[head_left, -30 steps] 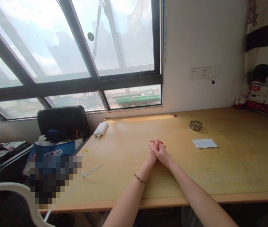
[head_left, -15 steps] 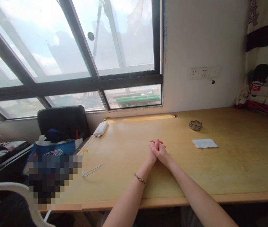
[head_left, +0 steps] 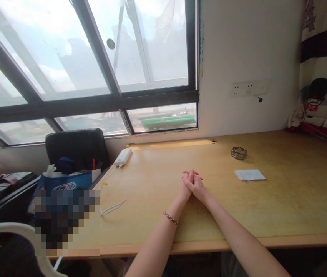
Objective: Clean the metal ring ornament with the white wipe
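My left hand point(head_left: 185, 187) and my right hand point(head_left: 197, 186) rest clasped together on the wooden desk point(head_left: 281, 204), fingers interlaced, with nothing visible between them. A beaded bracelet point(head_left: 170, 218) sits on my left wrist. A white folded paper point(head_left: 249, 175) lies on the desk to the right of my hands. A small glass ashtray point(head_left: 238, 152) stands beyond the paper.
A white power bank point(head_left: 122, 157) with a white cable point(head_left: 112, 207) lies at the desk's left side. A black chair point(head_left: 77, 148) holding a blue bag point(head_left: 63, 181) stands left of the desk. Wall sockets point(head_left: 244, 89) and a patterned curtain point(head_left: 323, 77) are behind.
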`<move>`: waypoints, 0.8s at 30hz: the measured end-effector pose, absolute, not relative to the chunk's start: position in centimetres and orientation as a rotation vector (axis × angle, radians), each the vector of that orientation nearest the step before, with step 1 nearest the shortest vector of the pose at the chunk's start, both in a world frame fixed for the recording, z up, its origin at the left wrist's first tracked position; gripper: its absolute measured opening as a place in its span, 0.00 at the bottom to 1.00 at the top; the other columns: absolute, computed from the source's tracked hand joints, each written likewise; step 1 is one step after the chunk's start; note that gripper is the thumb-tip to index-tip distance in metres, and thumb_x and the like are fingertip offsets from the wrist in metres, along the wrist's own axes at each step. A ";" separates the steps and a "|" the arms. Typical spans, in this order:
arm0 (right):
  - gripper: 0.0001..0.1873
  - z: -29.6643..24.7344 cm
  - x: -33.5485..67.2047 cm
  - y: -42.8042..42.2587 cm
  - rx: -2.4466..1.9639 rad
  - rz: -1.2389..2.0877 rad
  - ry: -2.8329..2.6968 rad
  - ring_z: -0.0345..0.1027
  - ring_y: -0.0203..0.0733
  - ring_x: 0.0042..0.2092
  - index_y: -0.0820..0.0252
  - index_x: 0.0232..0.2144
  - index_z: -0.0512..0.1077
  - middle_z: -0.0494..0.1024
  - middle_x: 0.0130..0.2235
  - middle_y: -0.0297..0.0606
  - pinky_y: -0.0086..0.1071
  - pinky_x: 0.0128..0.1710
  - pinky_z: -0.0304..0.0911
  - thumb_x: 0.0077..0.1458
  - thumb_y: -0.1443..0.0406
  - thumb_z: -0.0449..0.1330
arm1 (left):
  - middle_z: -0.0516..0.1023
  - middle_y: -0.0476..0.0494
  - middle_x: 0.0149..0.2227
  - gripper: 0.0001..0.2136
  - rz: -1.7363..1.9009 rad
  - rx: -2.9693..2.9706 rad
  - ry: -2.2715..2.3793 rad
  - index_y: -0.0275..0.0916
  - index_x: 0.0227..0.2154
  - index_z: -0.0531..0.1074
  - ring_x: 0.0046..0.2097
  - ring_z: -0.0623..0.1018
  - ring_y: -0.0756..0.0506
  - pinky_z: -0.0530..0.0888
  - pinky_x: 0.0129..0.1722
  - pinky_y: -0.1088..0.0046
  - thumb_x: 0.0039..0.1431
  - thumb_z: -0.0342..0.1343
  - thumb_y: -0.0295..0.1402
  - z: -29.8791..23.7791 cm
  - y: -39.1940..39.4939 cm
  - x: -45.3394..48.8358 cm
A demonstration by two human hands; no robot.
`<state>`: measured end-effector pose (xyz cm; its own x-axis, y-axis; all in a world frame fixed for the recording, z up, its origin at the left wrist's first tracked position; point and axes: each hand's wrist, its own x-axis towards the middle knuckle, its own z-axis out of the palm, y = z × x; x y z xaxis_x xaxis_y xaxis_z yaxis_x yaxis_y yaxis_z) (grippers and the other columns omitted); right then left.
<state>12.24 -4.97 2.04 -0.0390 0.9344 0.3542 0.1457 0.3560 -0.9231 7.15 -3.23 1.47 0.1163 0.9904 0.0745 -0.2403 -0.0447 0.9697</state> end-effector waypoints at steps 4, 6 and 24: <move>0.16 1.9 12.2 -4.9 -1.027 0.869 -1.476 0.67 0.42 0.40 0.61 0.41 0.66 0.73 0.36 0.40 0.36 0.40 0.63 0.49 0.62 0.51 | 0.72 0.43 0.21 0.20 1.276 1.135 0.916 0.34 0.23 0.67 0.23 0.71 0.48 0.67 0.26 0.73 0.48 0.45 0.50 1.3 -3.1 7.2; 0.16 1.8 12.2 -4.9 -1.029 0.874 -1.473 0.67 0.42 0.40 0.61 0.41 0.66 0.73 0.36 0.40 0.36 0.40 0.63 0.48 0.62 0.51 | 0.72 0.42 0.21 0.20 1.281 1.139 0.930 0.34 0.23 0.67 0.23 0.71 0.48 0.67 0.26 0.73 0.48 0.45 0.50 1.4 -3.2 7.1; 0.17 2.1 12.2 -5.0 -1.028 0.891 -1.449 0.68 0.41 0.38 0.61 0.40 0.66 0.73 0.35 0.40 0.35 0.38 0.63 0.48 0.62 0.52 | 0.73 0.41 0.21 0.20 1.278 1.152 0.932 0.34 0.25 0.67 0.24 0.72 0.47 0.67 0.27 0.72 0.49 0.45 0.49 0.9 -2.9 7.1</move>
